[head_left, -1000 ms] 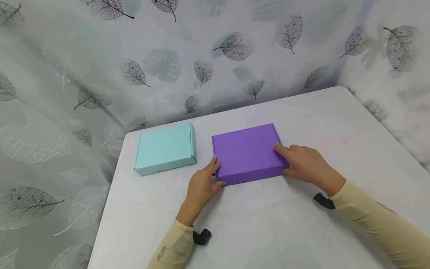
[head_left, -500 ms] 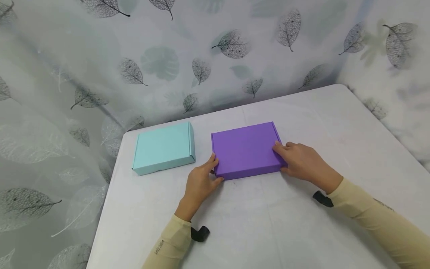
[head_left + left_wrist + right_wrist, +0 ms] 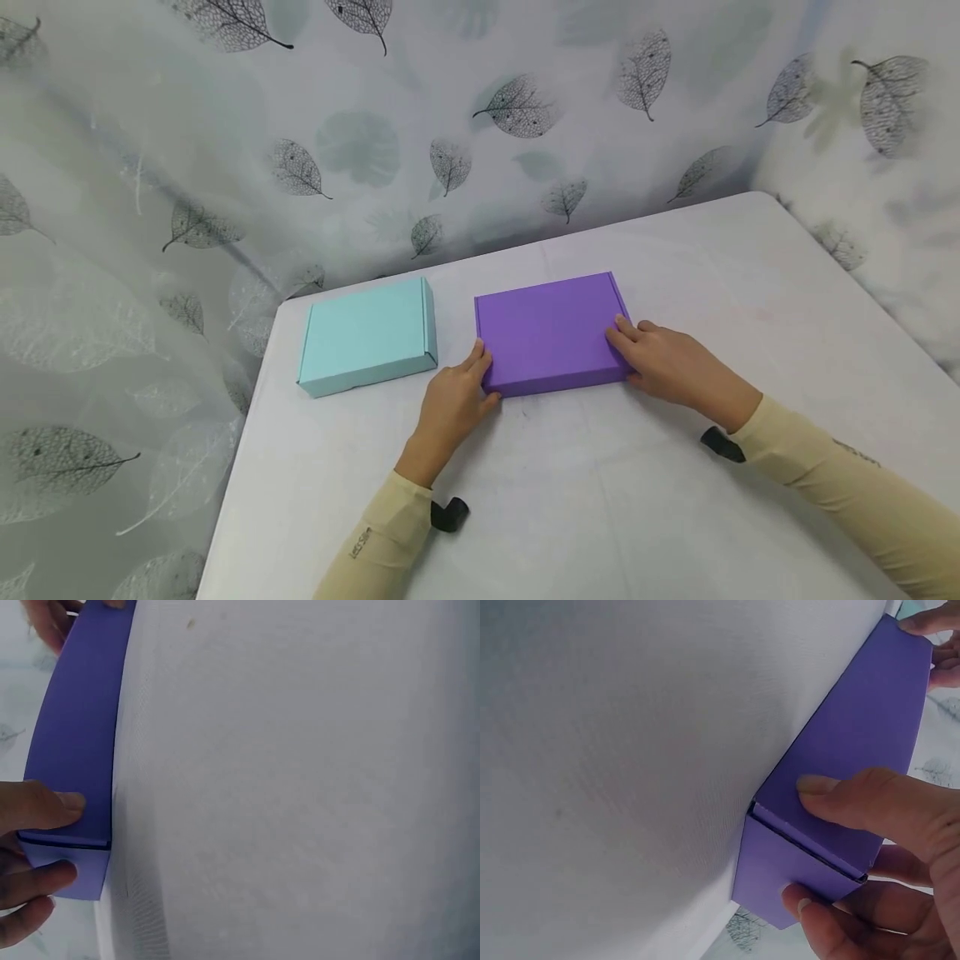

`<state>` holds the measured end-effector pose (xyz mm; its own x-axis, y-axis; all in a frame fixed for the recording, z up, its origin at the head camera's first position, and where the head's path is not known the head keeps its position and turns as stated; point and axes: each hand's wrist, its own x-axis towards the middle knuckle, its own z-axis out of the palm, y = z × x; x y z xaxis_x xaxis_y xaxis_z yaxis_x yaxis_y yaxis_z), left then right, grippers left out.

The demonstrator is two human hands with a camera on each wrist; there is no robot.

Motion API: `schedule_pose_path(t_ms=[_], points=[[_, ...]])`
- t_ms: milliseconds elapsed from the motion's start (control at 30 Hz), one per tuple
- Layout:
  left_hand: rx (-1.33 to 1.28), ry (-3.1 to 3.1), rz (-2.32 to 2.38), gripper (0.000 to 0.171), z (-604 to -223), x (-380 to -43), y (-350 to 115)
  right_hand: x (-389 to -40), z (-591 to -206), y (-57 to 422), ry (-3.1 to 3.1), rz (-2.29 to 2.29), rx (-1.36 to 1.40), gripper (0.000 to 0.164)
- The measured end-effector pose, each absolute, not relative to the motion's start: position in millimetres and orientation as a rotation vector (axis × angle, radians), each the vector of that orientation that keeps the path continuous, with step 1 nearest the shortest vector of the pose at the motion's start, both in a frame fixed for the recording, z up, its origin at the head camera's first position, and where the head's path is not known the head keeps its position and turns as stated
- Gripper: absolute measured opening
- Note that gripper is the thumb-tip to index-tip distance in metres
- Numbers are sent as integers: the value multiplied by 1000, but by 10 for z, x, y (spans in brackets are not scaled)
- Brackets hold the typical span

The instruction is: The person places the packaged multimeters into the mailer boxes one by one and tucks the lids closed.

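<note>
A closed purple cardboard box (image 3: 555, 333) lies flat on the white-covered table, held at both ends. My left hand (image 3: 452, 404) grips its near left corner. In the left wrist view, that thumb presses the box's front face and the fingertips touch the side face. My right hand (image 3: 671, 367) grips the near right corner. The right wrist view shows its thumb on the front face too, with fingers against the short side. To the left of the purple box, apart from it, lies a closed light turquoise box (image 3: 367, 333). What the boxes contain is hidden.
The white tablecloth (image 3: 570, 500) covers the table, whose back edge meets a leaf-patterned curtain (image 3: 495, 183). Similar curtain hangs along the left and right. A black wrist piece (image 3: 450, 515) sticks out by the left sleeve, another black piece (image 3: 722, 444) by the right.
The purple box has slid slightly away from me along the table, both hands moving with it. The turquoise box stays in place. The head view has shifted a little.
</note>
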<state>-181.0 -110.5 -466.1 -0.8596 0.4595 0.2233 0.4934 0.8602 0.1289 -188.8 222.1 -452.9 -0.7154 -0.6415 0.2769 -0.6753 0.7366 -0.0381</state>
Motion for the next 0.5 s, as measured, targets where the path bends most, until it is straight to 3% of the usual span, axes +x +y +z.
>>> schedule_pose_path(t_ms=[500], points=[[-728, -2850, -272, 69, -4694, -1933, -1105, -2022, -4558, 2198, -2746, 203, 1002, 60]])
